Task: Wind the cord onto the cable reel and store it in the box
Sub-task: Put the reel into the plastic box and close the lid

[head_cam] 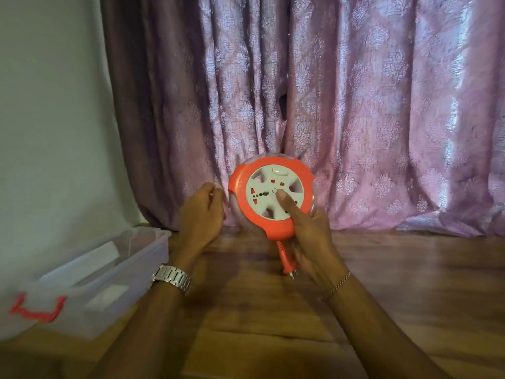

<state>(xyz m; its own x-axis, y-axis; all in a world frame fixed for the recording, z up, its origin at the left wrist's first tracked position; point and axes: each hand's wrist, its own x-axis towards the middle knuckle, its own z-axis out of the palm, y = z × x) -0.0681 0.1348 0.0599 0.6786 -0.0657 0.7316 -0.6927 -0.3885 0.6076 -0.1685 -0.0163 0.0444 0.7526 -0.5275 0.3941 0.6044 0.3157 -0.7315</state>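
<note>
A round orange cable reel (270, 198) with a white socket face is held upright in front of me, above the wooden floor. My right hand (308, 236) grips its lower right edge, thumb pressed on the white centre. My left hand (200, 217) is curled at the reel's left side, touching or nearly touching its clear back shell; whether it grips I cannot tell. The orange plug (284, 261) hangs on a short stub of cord under the reel. The rest of the cord is out of sight. A clear plastic box (114, 272) with a red latch (37, 307) stands open at lower left.
A purple patterned curtain (328, 105) hangs close behind the reel, down to the floor. A pale wall (54, 119) runs on the left behind the box. Wooden floor (382, 296) spreads to the right and towards me. White papers lie inside the box.
</note>
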